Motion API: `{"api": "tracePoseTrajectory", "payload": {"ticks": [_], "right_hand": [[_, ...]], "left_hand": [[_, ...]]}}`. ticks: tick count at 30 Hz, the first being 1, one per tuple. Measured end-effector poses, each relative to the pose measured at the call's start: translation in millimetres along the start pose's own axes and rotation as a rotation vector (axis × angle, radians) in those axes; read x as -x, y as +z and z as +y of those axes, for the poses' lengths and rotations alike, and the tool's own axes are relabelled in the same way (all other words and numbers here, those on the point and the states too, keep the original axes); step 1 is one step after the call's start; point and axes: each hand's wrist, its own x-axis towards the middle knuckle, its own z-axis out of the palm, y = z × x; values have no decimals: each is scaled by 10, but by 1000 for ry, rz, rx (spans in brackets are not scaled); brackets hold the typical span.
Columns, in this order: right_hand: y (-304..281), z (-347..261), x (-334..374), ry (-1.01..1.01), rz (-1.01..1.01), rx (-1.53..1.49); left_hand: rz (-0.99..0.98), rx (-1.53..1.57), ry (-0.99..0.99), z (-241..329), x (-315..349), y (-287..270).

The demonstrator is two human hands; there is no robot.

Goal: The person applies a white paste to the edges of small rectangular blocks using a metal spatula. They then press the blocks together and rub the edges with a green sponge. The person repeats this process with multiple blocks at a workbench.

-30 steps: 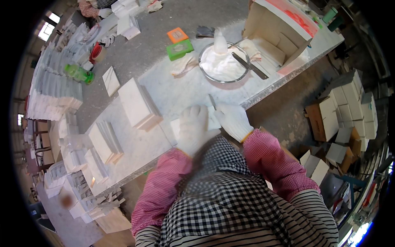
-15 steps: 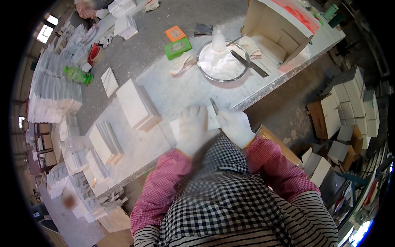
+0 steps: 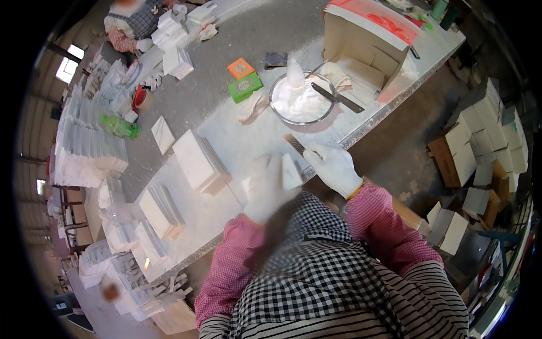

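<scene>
Both my hands wear white gloves. My left hand (image 3: 265, 183) lies flat with its fingers stretched out over a white marble tile (image 3: 291, 172) near the table's front edge, covering much of it. My right hand (image 3: 335, 170), just to the right of the tile, grips a flat metal scraper (image 3: 294, 144) between thumb and fingers. The scraper's blade points up and left, its broad face showing, apart from the tile as far as I can see. Beyond my hands stands a steel bowl (image 3: 305, 121) of white paste, with a dark-handled knife (image 3: 345, 100) across its rim.
Stacked tiles (image 3: 197, 161) stand left of my hands, with smaller stacks (image 3: 161, 212) nearer. An open cardboard box (image 3: 367, 51) sits at the far right of the table (image 3: 226, 135). Cartons (image 3: 480, 144) are piled on the floor at right. Another person (image 3: 132, 28) works at far left.
My right hand has moved right and away from the tile, turning the scraper from edge-on to broadside. My left hand stays on the tile. The whole view has shifted slightly.
</scene>
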Motion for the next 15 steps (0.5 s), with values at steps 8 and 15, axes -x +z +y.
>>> {"api": "tracePoseTrajectory", "payload": {"ticks": [8,15], "right_hand": [[-165,-540,89,114,-225,-641],[-149,-613,118,46,-193,-631]], "left_hand": [[66,247,-14,306,155,-497],[79,266,-9,394,229,-571]]}}
